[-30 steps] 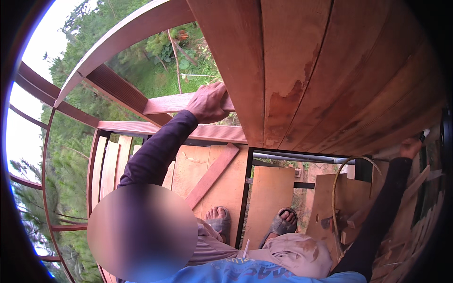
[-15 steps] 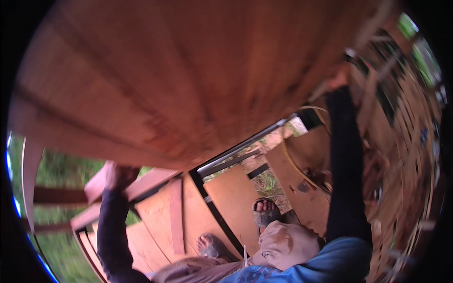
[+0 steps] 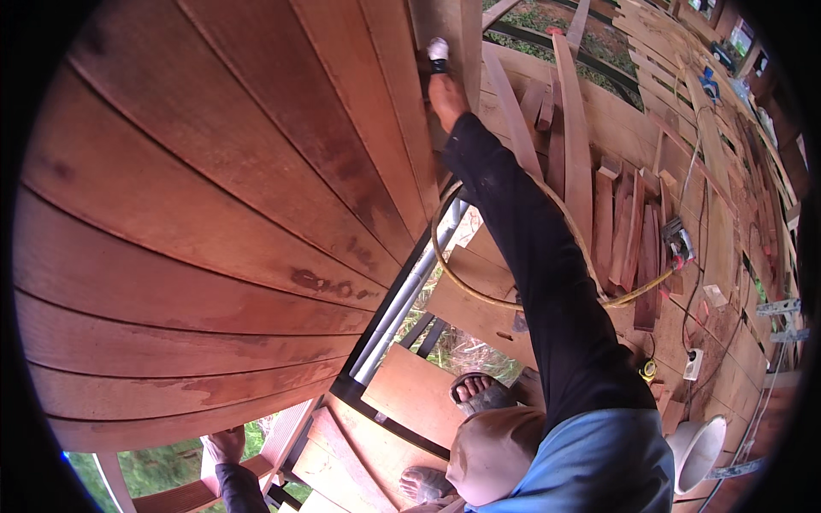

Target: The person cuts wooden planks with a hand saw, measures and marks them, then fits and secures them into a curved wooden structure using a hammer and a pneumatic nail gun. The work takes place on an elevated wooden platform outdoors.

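A slanting wall of reddish-brown planks (image 3: 222,197) fills the upper left, with dark stains near its lower corner. My right hand (image 3: 447,96) reaches up against the pale board (image 3: 449,30) at the wall's right edge. A white tip with a black band (image 3: 438,53) sticks up from that hand; whether it is a wrapped finger or a held thing I cannot tell, and the other fingers are hidden. My left hand (image 3: 225,445) is closed at the wall's bottom edge, beside a wooden rail (image 3: 286,427); what it grips is hidden.
A yellow hose (image 3: 479,295) loops under my right arm. Off-cuts (image 3: 624,222), a power tool (image 3: 677,244), a tape measure (image 3: 647,369) and a white bucket (image 3: 697,449) lie to the right. Gaps open between the floor boards (image 3: 410,389) and a metal pipe (image 3: 398,308) near my feet.
My view has swung to the right, bringing more floor into sight. The wall now stands further left in the picture. Both hands remain near its edges.
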`<state>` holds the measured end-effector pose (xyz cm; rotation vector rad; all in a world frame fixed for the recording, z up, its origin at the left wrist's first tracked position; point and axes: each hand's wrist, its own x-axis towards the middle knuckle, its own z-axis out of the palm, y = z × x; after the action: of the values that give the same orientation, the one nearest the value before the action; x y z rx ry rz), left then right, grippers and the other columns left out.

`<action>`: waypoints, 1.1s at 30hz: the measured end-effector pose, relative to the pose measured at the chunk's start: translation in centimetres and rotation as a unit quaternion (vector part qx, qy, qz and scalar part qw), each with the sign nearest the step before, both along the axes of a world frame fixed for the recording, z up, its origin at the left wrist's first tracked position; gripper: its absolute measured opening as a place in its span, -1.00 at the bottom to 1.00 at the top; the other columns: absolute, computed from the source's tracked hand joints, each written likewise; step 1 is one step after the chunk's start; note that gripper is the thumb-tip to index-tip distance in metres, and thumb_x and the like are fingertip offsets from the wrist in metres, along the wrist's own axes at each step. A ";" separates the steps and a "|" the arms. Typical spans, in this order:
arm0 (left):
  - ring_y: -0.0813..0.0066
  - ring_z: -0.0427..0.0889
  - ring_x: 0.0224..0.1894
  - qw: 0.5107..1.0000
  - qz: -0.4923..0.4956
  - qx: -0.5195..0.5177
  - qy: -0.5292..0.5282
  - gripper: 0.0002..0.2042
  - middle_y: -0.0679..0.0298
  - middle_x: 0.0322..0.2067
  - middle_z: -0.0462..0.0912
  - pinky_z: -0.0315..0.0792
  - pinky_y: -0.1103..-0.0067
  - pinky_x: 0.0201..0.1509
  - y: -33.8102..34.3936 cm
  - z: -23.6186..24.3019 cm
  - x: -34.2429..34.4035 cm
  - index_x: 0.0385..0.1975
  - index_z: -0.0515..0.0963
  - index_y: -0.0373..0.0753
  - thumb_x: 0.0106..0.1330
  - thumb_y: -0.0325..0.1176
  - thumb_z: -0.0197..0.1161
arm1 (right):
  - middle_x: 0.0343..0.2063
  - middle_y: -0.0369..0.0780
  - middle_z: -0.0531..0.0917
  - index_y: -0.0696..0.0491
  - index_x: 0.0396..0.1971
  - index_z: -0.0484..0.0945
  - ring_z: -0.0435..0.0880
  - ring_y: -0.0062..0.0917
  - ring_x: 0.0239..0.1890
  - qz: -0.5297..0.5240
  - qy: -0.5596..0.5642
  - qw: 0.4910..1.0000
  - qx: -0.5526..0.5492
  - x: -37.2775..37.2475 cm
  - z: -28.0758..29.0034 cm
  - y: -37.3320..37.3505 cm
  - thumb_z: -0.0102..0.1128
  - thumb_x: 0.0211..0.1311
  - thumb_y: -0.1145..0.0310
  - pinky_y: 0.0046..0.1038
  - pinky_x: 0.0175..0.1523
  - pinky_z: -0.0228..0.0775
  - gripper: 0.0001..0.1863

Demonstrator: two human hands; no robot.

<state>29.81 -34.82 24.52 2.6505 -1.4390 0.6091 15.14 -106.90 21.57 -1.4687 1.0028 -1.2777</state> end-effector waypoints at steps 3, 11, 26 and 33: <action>-0.15 0.54 -0.42 0.998 0.005 -0.023 -0.059 -0.80 0.07 -0.56 0.55 0.39 0.12 -0.28 1.9 0.6 -0.4 -0.36 0.53 -0.24 0.04 -0.35 0.34 | -0.31 0.16 0.63 0.21 -0.29 0.63 0.58 0.07 -0.12 0.016 -0.096 0.995 -0.025 2.0 2.5 4.1 -0.15 0.29 0.25 -0.15 -0.08 0.39 -0.61; -0.13 0.58 -0.33 0.999 0.005 0.022 0.047 -0.80 0.02 -0.43 0.63 0.40 0.11 -0.21 3.0 -1.5 3.1 -0.36 0.61 -0.24 0.07 -0.30 0.35 | -0.41 -0.01 0.67 0.15 -0.36 0.59 0.70 -0.21 -0.39 -0.074 0.221 0.927 -0.292 0.8 -2.8 -3.4 -0.14 0.38 0.35 -0.25 -0.35 0.57 -0.71; 0.58 0.23 -0.55 0.953 0.102 -0.126 0.257 -0.91 0.37 -0.63 0.27 0.22 0.57 -0.42 1.1 -0.5 0.1 -0.48 0.44 -0.39 0.12 -0.50 0.17 | -0.28 -0.24 0.69 0.16 -0.06 0.58 0.69 -0.56 -0.22 0.177 0.095 0.939 0.281 -36.6 -10.4 23.7 -0.01 0.44 0.28 -0.52 -0.18 0.52 -0.69; 0.60 0.22 -0.55 0.941 0.074 -0.148 0.296 -0.89 0.37 -0.64 0.25 0.20 0.58 -0.43 1.3 -1.1 1.1 -0.56 0.36 -0.32 0.06 -0.57 0.18 | 0.11 0.08 0.46 0.20 0.15 0.37 0.40 -0.06 0.22 0.144 0.547 0.817 -0.111 -46.9 -20.6 29.4 0.33 0.14 0.14 -0.13 0.30 0.24 -0.34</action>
<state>30.87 -33.48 23.40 2.4081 -0.9027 0.0083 -31.77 -77.54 0.95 -2.5154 1.2576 -0.2194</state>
